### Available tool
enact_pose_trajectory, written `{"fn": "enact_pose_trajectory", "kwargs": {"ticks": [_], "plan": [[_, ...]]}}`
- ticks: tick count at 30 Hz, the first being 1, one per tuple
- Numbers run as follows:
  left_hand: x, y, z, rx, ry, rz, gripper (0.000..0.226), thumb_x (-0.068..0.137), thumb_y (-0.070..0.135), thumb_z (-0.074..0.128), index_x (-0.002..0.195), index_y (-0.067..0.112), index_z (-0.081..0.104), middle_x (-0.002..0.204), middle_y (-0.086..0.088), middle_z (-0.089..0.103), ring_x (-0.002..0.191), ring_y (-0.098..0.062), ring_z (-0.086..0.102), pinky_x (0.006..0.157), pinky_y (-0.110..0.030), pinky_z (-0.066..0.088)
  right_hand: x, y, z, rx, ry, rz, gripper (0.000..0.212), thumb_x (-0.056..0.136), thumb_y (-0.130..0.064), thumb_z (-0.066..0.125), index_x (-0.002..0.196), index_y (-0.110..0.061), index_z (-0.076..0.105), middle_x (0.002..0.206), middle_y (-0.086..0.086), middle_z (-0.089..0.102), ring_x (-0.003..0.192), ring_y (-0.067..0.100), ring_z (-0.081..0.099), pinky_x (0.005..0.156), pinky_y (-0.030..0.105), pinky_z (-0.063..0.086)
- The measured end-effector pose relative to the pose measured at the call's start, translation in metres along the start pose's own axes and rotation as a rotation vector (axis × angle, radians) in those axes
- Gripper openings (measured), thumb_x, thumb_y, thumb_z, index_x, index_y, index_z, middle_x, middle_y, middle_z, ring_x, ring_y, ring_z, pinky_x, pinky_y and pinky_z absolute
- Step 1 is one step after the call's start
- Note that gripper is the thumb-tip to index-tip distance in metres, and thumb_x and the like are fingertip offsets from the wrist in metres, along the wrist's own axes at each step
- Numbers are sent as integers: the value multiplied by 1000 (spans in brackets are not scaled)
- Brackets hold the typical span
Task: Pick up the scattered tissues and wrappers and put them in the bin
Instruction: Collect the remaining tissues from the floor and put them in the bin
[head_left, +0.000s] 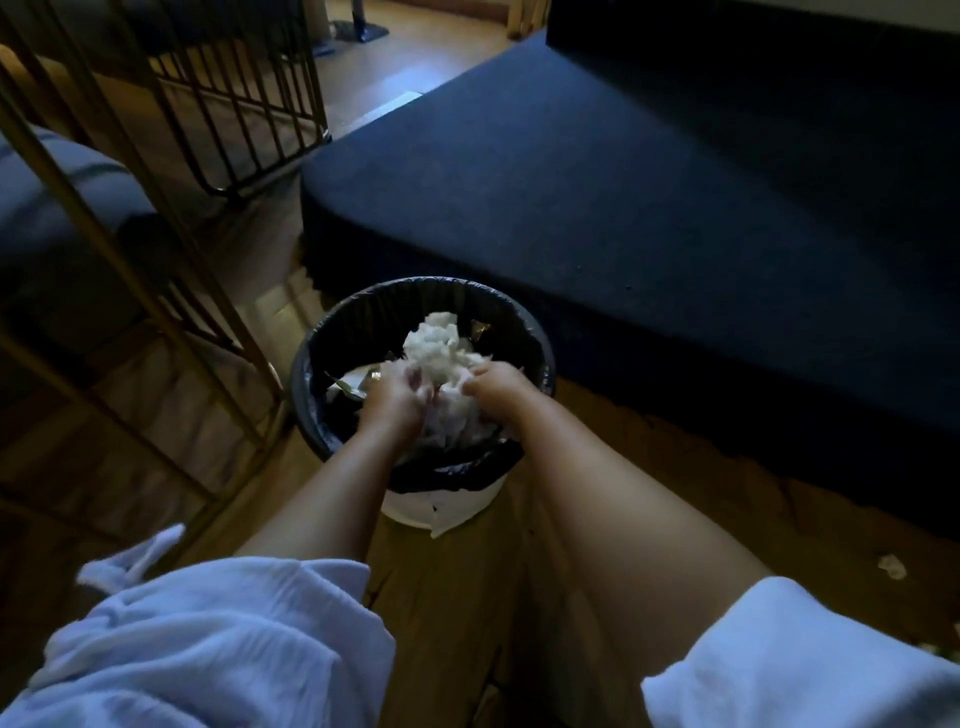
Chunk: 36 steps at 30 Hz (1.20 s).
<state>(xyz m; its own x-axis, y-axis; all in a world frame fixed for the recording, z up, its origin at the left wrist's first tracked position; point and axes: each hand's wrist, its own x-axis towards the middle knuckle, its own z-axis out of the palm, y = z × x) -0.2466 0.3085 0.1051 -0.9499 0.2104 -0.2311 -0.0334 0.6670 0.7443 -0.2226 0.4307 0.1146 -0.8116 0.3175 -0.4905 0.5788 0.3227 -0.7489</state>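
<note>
A round white bin (457, 506) lined with a black bag stands on the wooden floor by the dark bed. Inside it lies a big wad of crumpled white tissues (439, 345), with shiny wrappers (478, 328) beside it. My left hand (397, 397) and my right hand (493, 387) both reach into the bin. Their fingers curl into the tissue wad from either side. A small crumpled tissue (892, 566) lies on the floor at the right.
A dark blue bed (675, 208) fills the right and back. A gold metal frame (93, 223) and a barred rack (244, 98) stand to the left. Wooden floor (452, 597) runs between them. White sleeves cover my upper arms.
</note>
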Motion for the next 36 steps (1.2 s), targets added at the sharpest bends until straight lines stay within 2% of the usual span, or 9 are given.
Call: {"fn": "enact_pose_trajectory", "kwargs": {"ticks": [3,6,9,12,17,20,26,29,36], "plan": [[1,-5,2,8,-139,-97,14,93,15,53,95,8,66,98,-17,64,77,-25,57,65,-21,44,7,8,2,46,-7,59,8,84,-14,45,83,-14,53,81,8,50,77,24,53,68,32,44],[2,4,-4,-25,-84,-119,22,91,21,55,104,5,65,106,-22,66,94,-36,63,79,-38,51,-7,4,-10,222,12,51,25,83,-13,43,100,-11,61,78,11,54,67,23,49,58,30,41],[-15,21,-13,-46,21,-107,28,90,23,55,116,14,61,103,-9,66,91,-31,64,76,-37,53,-36,1,-33,329,39,-68,29,89,-10,45,112,-8,63,103,21,64,79,28,55,75,43,53],[-44,38,-8,-13,119,-74,30,90,24,54,118,16,61,105,-11,68,90,-29,65,77,-34,53,-68,13,-59,445,53,-157,27,92,-10,45,115,-11,61,100,10,62,78,17,58,75,33,52],[-110,73,56,-82,113,101,26,93,28,52,112,15,64,105,-3,67,95,-18,61,79,-32,51,-123,75,-105,485,41,-219,25,95,-17,45,115,-15,59,114,3,61,103,15,58,88,32,51],[-143,92,116,-49,-19,179,27,92,27,55,112,13,64,110,-2,67,99,-14,61,78,-24,46,-146,134,-131,465,130,-205,22,95,-16,47,112,-14,61,113,5,61,101,15,58,88,32,51],[-213,119,251,24,-322,218,24,91,28,57,109,15,65,111,-4,67,96,-14,60,79,-26,48,-189,289,-185,598,313,-18,19,93,-6,47,103,-9,63,95,7,61,75,11,55,62,24,44],[-249,127,319,62,-444,224,26,89,29,59,109,14,65,112,-6,67,99,-17,62,79,-26,47,-219,373,-209,667,426,110,21,93,-7,45,89,-19,61,85,1,62,75,10,55,62,23,44],[-326,139,466,176,-663,279,26,90,31,58,107,14,64,113,-6,65,101,-19,61,83,-33,50,-274,547,-252,746,649,361,23,94,-6,42,85,-19,59,82,-2,59,70,8,52,60,22,41]]}}
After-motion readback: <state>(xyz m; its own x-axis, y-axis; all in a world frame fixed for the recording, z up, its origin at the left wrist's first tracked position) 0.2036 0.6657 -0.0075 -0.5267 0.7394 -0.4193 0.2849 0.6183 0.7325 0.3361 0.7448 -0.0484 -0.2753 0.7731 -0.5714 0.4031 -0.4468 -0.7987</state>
